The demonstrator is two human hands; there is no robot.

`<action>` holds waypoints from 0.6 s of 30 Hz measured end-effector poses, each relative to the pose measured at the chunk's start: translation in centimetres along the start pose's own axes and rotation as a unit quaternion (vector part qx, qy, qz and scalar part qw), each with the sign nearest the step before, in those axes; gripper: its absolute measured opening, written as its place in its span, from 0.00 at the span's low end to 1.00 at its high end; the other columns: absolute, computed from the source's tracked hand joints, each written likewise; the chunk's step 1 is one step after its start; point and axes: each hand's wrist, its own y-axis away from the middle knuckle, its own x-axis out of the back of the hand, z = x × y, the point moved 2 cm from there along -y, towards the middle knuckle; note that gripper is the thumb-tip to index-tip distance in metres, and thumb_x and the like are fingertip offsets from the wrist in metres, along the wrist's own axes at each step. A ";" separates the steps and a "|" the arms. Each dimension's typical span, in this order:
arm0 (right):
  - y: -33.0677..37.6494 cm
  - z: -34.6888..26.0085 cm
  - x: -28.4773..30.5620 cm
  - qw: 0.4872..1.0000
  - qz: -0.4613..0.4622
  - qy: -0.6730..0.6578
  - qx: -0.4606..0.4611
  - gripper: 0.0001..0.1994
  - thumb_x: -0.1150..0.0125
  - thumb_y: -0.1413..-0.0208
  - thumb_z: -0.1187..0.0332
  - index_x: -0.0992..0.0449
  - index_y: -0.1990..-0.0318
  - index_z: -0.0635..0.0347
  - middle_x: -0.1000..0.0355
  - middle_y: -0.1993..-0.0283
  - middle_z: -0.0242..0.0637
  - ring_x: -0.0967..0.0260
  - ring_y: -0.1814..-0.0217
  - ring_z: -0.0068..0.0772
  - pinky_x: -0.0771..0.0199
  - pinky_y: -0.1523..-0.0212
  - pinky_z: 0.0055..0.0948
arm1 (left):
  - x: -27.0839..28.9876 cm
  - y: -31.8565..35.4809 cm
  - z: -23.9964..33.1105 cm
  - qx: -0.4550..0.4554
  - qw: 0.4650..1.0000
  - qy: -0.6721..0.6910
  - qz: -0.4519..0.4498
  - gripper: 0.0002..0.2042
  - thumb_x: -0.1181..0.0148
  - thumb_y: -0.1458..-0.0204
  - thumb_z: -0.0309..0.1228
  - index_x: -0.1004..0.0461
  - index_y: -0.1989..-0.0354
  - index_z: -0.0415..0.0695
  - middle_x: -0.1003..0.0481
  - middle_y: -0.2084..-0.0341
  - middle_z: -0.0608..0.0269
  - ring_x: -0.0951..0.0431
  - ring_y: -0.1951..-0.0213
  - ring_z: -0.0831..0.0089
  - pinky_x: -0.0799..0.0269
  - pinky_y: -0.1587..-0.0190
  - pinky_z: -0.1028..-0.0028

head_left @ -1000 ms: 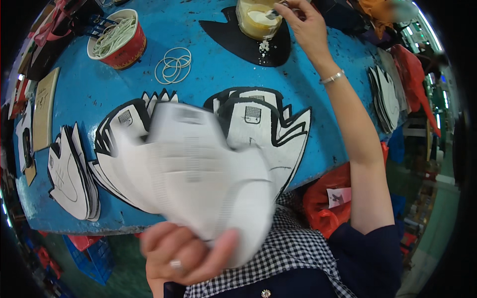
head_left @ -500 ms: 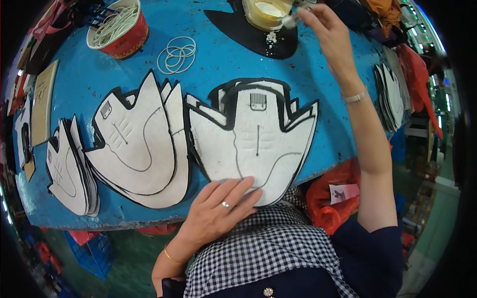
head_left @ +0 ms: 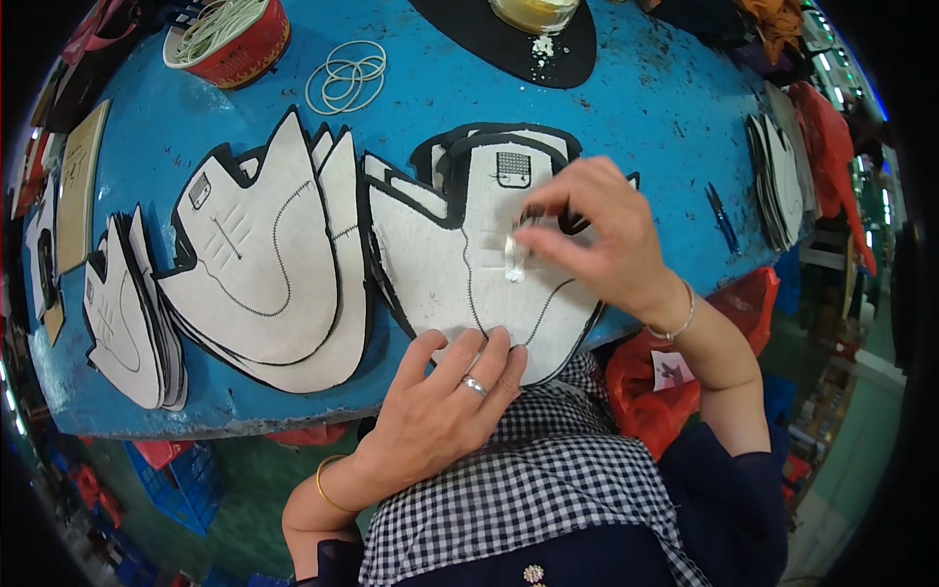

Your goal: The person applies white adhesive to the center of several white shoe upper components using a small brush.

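Observation:
A stack of white shoe-upper pieces (head_left: pixel 421 269) with black edges lies in front of me, a stitched line and a small grid patch on the top one. My left hand (head_left: pixel 445 406) rests with its fingers stretched out on the rounded near end of that stack. Above the middle of the top piece, my right hand (head_left: pixel 611 240) pinches a small shiny, partly see-through piece (head_left: pixel 514 262) between thumb and fingers. Its exact kind is unclear. The hand covers the right part of the stack.
To the left are a second stack of uppers (head_left: pixel 259 284) and a narrower one (head_left: pixel 122 323). Farther off sit loose rubber bands (head_left: pixel 347 78), a red tub (head_left: pixel 235 49) of bands, and a yellowish container (head_left: pixel 533 15) beside white crumbs on a black sheet (head_left: pixel 479 44). Blue-handled tweezers (head_left: pixel 722 217) lie right.
My right hand has come from the yellowish container down to the top upper piece, still pinching the small shiny piece. My left hand stays on the stack's near end. The view has shifted slightly.

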 end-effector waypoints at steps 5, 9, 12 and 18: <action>-0.6 0.1 0.3 0.998 0.031 0.033 0.031 0.12 0.23 0.55 0.65 0.21 0.67 0.56 0.23 0.70 0.30 0.30 0.69 0.31 0.35 0.61 0.32 | 0.7 -0.3 0.3 -0.012 1.000 -0.016 -0.017 0.17 0.34 0.50 0.34 0.20 0.51 0.45 0.24 0.51 0.61 0.24 0.53 0.66 0.29 0.52 0.64; 1.4 -2.5 0.5 0.996 -0.017 0.024 0.079 0.13 0.21 0.58 0.65 0.21 0.67 0.54 0.25 0.71 0.29 0.30 0.68 0.33 0.34 0.60 0.33 | 1.3 -0.5 0.2 -0.015 0.999 -0.004 -0.032 0.17 0.41 0.51 0.28 0.20 0.51 0.43 0.24 0.50 0.57 0.23 0.52 0.64 0.27 0.51 0.64; 2.1 -2.7 1.1 0.998 -0.049 -0.040 0.028 0.12 0.22 0.56 0.68 0.21 0.65 0.56 0.24 0.69 0.30 0.28 0.66 0.30 0.31 0.58 0.29 | 1.8 -0.7 0.2 -0.017 0.998 0.013 -0.059 0.18 0.42 0.52 0.26 0.21 0.50 0.41 0.24 0.50 0.55 0.23 0.51 0.63 0.26 0.51 0.65; 3.1 1.0 3.1 0.953 0.112 -0.219 -0.176 0.07 0.32 0.43 0.74 0.23 0.60 0.62 0.21 0.61 0.33 0.28 0.61 0.20 0.27 0.55 0.22 | 2.1 -1.4 -0.6 -0.020 0.996 0.076 -0.041 0.19 0.43 0.52 0.25 0.22 0.48 0.39 0.24 0.56 0.55 0.23 0.56 0.65 0.24 0.55 0.66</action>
